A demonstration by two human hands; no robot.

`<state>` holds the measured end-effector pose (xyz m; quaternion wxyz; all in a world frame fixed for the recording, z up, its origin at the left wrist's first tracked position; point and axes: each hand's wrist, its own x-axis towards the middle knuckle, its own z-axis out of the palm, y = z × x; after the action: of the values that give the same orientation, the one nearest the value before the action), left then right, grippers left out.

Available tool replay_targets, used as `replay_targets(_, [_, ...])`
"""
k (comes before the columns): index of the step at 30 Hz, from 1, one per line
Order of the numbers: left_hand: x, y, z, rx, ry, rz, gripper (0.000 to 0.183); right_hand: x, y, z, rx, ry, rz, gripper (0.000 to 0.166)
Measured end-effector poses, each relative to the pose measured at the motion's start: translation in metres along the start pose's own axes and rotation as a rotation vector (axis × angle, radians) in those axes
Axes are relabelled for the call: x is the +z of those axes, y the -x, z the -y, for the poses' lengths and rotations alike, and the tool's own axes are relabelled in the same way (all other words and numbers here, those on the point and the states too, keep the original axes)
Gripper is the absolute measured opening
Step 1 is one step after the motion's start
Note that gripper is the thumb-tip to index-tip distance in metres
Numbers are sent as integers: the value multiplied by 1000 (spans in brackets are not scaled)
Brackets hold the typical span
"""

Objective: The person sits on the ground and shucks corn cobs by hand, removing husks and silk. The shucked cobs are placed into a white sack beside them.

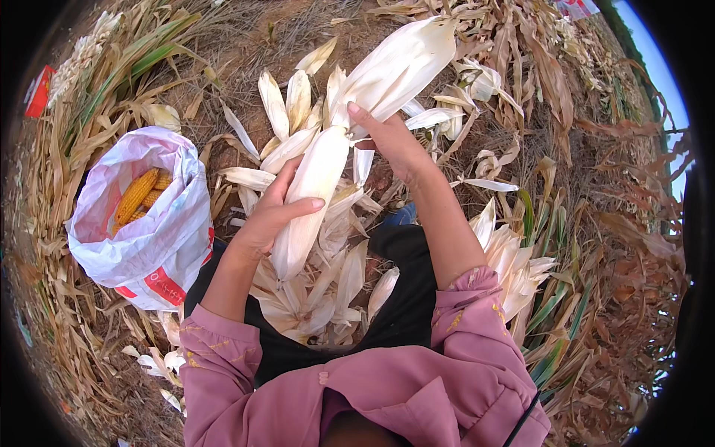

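Note:
My left hand (279, 215) grips a corn ear in its pale husk (313, 204), the thumb lying across it. Beyond its upper end, my right hand (391, 139) holds a large bundle of dry white husk leaves (399, 64) near its base, thumb on top. The bundle and the ear meet between my hands; whether they are still joined I cannot tell. On the left stands an open white woven sack (145, 268) with several husked yellow corn cobs (137, 195) inside. Loose corn husks (335, 285) lie between my legs.
More husks (299, 100) are strewn on the soil ahead. Dry corn stalks and leaves (558, 72) pile up at the right, others (61, 223) at the left. A husk heap (514, 262) lies beside my right forearm. A red packet (39, 92) is at the far left.

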<state>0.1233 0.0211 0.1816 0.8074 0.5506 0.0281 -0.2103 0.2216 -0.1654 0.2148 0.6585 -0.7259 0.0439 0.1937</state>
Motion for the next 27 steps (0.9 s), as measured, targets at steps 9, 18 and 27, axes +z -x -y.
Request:
replay_targets(9, [-12,-2,-1,238,-1179,-315,74,-1,19,-9,-614,855,53,25])
replay_targets(18, [-21,-2,1,584,-1905,-219,77,2,3,-42,-535,1471,118,44])
replay_targets(27, [-29,-5,2,764,-1800,-384,64,8,-3,-44,-593,1379,-76,8])
